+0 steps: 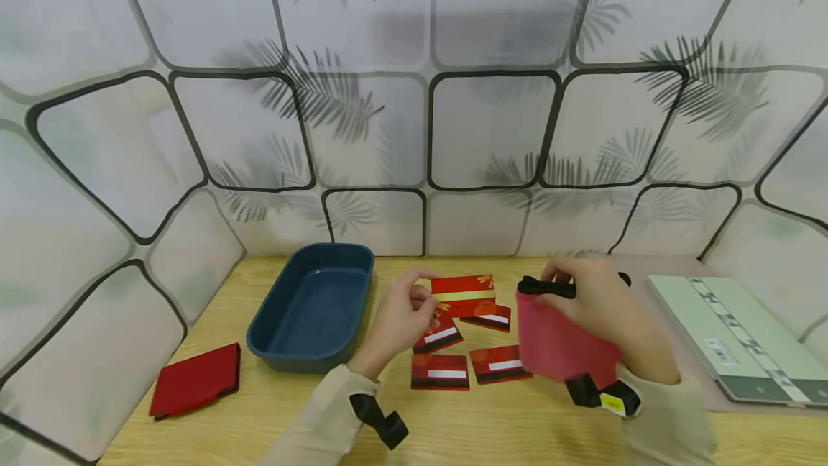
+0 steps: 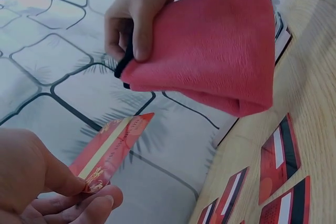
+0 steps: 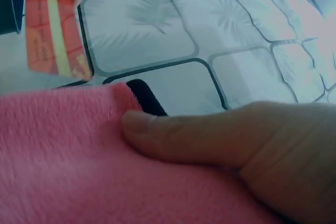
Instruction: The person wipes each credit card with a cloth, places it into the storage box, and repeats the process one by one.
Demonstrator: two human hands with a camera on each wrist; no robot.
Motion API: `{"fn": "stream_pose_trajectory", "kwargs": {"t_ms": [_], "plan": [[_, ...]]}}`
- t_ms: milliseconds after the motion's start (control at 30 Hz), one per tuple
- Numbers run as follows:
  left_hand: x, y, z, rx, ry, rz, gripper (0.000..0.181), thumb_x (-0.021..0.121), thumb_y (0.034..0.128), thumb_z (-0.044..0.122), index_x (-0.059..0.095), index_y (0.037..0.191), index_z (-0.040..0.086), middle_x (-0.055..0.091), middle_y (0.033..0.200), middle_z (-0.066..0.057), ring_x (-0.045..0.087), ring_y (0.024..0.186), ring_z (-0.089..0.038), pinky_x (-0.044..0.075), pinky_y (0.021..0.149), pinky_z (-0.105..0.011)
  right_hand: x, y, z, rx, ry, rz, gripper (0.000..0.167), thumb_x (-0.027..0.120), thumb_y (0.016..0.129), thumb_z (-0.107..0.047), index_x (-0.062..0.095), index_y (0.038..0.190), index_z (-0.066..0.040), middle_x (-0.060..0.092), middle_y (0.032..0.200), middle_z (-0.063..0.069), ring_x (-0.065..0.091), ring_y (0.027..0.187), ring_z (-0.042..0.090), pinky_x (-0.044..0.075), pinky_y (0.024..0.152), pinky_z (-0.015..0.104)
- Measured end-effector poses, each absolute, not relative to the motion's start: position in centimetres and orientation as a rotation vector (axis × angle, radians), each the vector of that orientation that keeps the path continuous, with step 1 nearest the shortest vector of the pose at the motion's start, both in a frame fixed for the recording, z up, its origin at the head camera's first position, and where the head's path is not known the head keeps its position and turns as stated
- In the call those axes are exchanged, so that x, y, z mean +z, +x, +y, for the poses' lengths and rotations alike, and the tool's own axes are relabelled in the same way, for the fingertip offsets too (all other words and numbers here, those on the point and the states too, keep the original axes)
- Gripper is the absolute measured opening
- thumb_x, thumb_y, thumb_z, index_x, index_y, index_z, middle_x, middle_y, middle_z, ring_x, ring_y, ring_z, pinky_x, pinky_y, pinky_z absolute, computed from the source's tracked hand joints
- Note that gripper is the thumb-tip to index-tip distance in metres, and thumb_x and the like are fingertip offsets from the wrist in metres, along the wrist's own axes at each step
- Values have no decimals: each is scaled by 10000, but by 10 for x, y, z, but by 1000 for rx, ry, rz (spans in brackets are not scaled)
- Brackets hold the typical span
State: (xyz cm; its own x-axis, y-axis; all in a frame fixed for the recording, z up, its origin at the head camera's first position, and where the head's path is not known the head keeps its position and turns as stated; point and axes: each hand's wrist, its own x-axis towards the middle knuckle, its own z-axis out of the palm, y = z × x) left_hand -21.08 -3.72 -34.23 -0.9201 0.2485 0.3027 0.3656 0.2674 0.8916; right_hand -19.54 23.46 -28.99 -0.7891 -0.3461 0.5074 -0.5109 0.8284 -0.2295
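A red card with a gold stripe point(image 1: 462, 296) is pinched at its left edge between thumb and fingers of my left hand point(image 1: 399, 318), raised over the table. My right hand point(image 1: 591, 300) grips a folded pink cloth with black edging point(image 1: 559, 347) by its upper edge; the left wrist view shows the thumb across the pink cloth point(image 2: 215, 51). Below the hands several more red cards lie on the table, among them one card point(image 1: 440, 372) in front and another card point(image 1: 501, 364) beside the cloth. The card and cloth are apart.
A blue basin point(image 1: 310, 315) stands left of my left hand. Farther left lies a red wallet-like case point(image 1: 196, 381). At the right, a pale green box or book point(image 1: 744, 336) rests on a greyish mat point(image 1: 647, 322). A patterned curtain point(image 1: 485, 128) closes off the table's back.
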Motion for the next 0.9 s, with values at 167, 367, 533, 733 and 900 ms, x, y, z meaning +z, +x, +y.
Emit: {"fn": "stream_pose_trajectory", "kwargs": {"t_ms": [167, 367, 533, 733, 900], "plan": [[-345, -212, -36, -1775, -558, -2442, 331, 551, 879, -84, 586, 1185, 34, 668, 785, -205, 649, 545, -263, 438, 426, -203, -286, -189, 227, 575, 733, -2586, 223, 847, 712, -191, 662, 827, -234, 615, 714, -143, 543, 683, 36, 460, 645, 273], [-341, -212, -34, -1796, -574, -2431, 337, 561, 885, -80, 579, 1205, 23, 671, 786, -203, 649, 564, -329, 537, 497, -293, -284, -186, 211, 678, 842, -2578, 215, 831, 741, -184, 665, 863, -244, 634, 775, -168, 548, 708, 7, 482, 679, 257], [-345, -212, -31, -1805, -643, -2429, 336, 558, 892, -88, 562, 1214, 7, 678, 796, -185, 650, 600, -389, 571, 547, -352, -291, -188, 194, 733, 980, -2515, 196, 827, 742, -154, 675, 857, -199, 644, 782, -153, 556, 706, 0, 498, 676, 245], [-346, -206, -25, -1758, -709, -2421, 313, 554, 899, -88, 562, 1195, 16, 684, 811, -180, 651, 586, -291, 562, 551, -291, -298, -190, 179, 799, 1008, -2486, 175, 813, 761, -136, 685, 879, -153, 680, 831, -94, 604, 751, 33, 531, 699, 254], [-340, -200, -23, -1633, -807, -2421, 306, 528, 913, -52, 578, 1196, 54, 680, 801, -73, 516, 512, -73, 443, 471, -201, -301, -190, 174, 751, 976, -2428, 178, 812, 762, -126, 690, 891, -114, 692, 829, -49, 630, 736, 47, 544, 673, 257]]}}
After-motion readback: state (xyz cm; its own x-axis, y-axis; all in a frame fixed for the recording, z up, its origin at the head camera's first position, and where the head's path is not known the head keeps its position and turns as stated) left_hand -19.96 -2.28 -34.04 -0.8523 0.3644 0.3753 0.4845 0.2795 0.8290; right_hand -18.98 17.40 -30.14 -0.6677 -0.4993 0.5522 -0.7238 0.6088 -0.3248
